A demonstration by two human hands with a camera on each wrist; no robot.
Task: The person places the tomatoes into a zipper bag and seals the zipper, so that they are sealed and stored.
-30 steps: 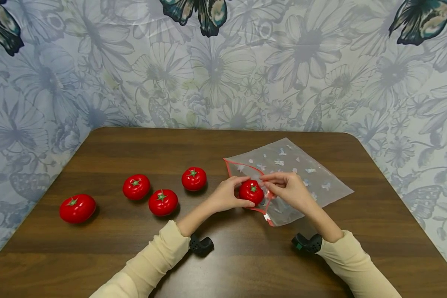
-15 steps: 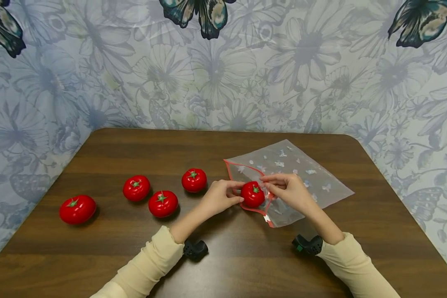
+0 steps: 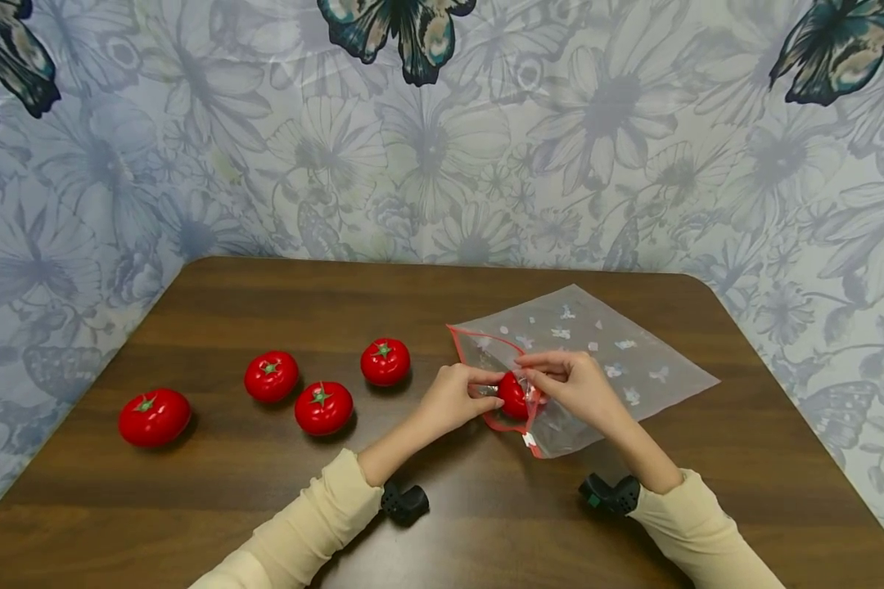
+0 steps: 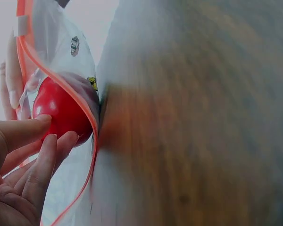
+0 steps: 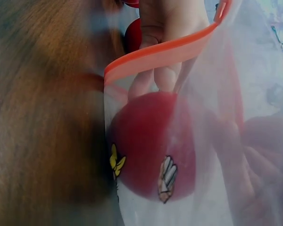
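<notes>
A glossy red tomato lies just inside the mouth of a clear zip bag with a red-orange rim and printed butterflies. My left hand presses on the tomato's near side; in the left wrist view its thumb and fingertips touch the red skin without wrapping round it. With thumb and fingers my right hand pinches the upper edge of the bag's mouth, which stands lifted. Through the film in the right wrist view, the tomato shows with left fingertips at its top.
Several more tomatoes sit on the wooden table to the left: one at the far left, others nearer the bag. A white slider hangs at the bag's near corner. Behind the table is a flower-patterned wall.
The left hand first drew back from its hold round the tomato, then came right against it. The tomato has shifted right, deeper into the bag. The right hand keeps its pinch.
</notes>
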